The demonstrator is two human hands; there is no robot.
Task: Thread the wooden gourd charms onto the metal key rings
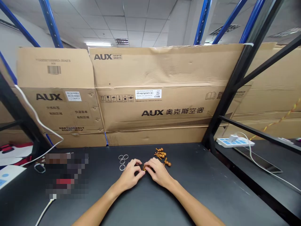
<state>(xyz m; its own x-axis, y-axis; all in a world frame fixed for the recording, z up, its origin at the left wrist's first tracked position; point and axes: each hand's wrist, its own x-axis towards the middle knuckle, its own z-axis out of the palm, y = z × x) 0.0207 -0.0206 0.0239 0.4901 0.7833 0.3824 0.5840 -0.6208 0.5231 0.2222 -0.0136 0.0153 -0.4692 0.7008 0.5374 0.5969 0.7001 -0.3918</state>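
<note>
The left hand (129, 174) and right hand (160, 172) angle inward and meet just above a black table (199, 188), curled narrowly, together pinching a small golden gourd-shaped piece (144, 168) between their fingertips.

Left hand (129, 175), right hand (160, 173), tiny gourd (144, 168), rings (122, 162)

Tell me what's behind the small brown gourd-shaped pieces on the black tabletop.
Tan cardboard AUX cartons stand behind the brown gourd-shaped pieces, past the black tabletop, whose surface beneath them is covered.

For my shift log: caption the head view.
Right hand pinches a small brown piece beside the left hand, near silver rings.
</note>
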